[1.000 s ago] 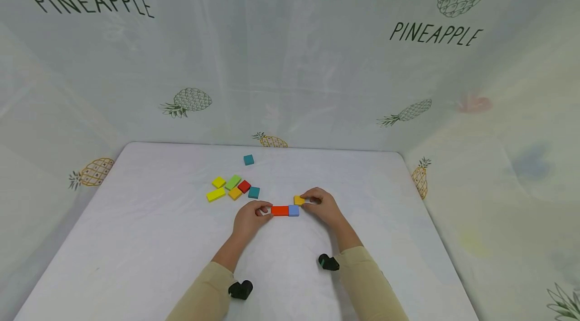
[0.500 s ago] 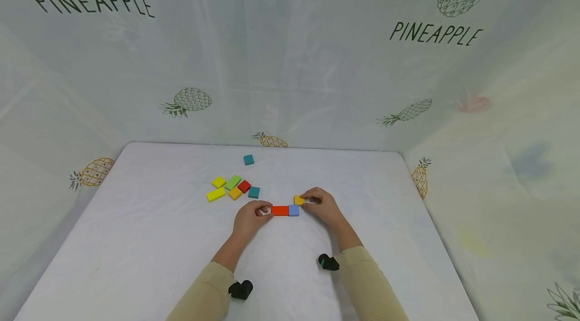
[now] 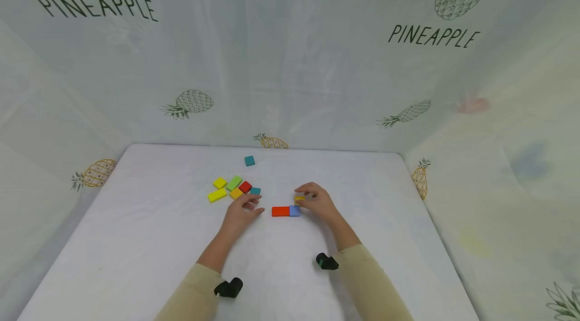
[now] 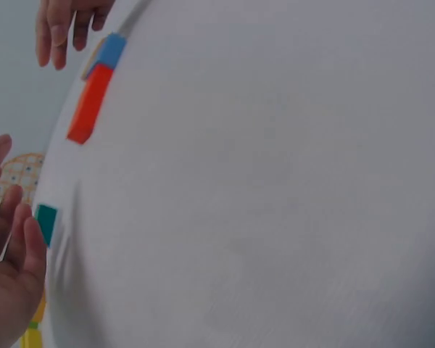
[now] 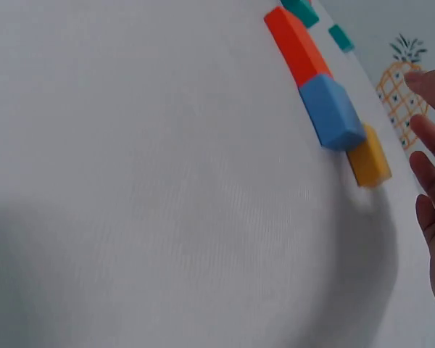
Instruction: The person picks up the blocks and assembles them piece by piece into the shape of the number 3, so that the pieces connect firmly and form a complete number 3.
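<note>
A long red block point(image 3: 280, 212) lies end to end with a blue block point(image 3: 294, 211) on the white table. Behind the blue one, a yellow-orange block point(image 5: 370, 158) sits offset against it, partly covered by my right hand point(image 3: 319, 204) in the head view. The right wrist view shows that hand's fingers spread and apart from this block. My left hand point(image 3: 237, 216) is left of the red block, thumb and fingers parted with nothing between them. Its fingertips overlap a teal block point(image 3: 256, 190) in the head view; in the left wrist view the teal block point(image 4: 46, 224) shows just beyond the fingers.
Left of centre is a loose group: yellow blocks point(image 3: 217, 195), a green block point(image 3: 234, 183), an orange block point(image 3: 236, 193) and a dark red block point(image 3: 245, 187). Another teal block point(image 3: 249, 161) lies near the table's back edge. A pineapple-print cloth point(image 3: 290, 59) hangs behind.
My left hand has let go of the red block's left end and moved left and back toward the teal block. The right hand has loosened from the yellow-orange block and risen slightly.
</note>
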Demonstrator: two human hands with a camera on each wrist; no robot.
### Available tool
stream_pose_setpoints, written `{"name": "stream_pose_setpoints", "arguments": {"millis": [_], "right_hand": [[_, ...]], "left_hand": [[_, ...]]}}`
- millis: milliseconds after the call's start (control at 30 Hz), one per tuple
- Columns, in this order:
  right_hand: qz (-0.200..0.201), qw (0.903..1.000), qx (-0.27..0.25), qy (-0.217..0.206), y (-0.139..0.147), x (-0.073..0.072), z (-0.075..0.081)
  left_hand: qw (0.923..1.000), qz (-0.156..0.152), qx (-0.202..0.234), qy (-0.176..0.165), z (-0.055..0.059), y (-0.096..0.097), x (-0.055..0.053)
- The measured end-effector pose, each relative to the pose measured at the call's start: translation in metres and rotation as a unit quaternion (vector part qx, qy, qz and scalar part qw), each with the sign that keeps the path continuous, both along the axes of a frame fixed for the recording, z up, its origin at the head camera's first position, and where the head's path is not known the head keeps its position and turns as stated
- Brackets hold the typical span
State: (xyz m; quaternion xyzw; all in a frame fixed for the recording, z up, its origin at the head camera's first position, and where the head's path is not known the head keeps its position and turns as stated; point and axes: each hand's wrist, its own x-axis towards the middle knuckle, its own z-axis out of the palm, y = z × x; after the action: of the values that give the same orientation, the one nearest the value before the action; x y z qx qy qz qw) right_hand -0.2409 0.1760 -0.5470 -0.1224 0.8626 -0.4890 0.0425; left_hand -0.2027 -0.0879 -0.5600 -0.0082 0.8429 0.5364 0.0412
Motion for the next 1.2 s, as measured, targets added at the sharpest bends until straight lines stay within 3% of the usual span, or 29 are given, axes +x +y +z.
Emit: {"name": "stream_pose_setpoints", "arguments": {"millis": [167, 333, 667, 933, 1200], "right_hand": [[0.026, 0.9996, -0.009, 0.003, -0.025, -0.001, 0.01], [0.038, 0.9991, -0.014, -0.01, -0.051, 0.0, 0.011], [0.062, 0.9976, -0.004, -0.03, -0.101, 0.0, 0.008], [0.082, 0.9963, 0.011, -0.022, -0.128, -0.007, 0.003], [0.104, 0.9913, 0.081, 0.009, -0.146, -0.013, 0.005]], "left_hand": [[0.9998, 0.02, 0.008, -0.002, 0.014, -0.02, 0.004], [0.9991, 0.04, 0.005, -0.011, 0.02, -0.035, 0.007], [0.9973, 0.072, 0.003, -0.013, 0.02, -0.06, 0.013], [0.9956, 0.093, -0.011, 0.001, 0.019, -0.077, 0.018], [0.9952, 0.096, -0.016, -0.005, 0.02, -0.089, 0.023]]}}
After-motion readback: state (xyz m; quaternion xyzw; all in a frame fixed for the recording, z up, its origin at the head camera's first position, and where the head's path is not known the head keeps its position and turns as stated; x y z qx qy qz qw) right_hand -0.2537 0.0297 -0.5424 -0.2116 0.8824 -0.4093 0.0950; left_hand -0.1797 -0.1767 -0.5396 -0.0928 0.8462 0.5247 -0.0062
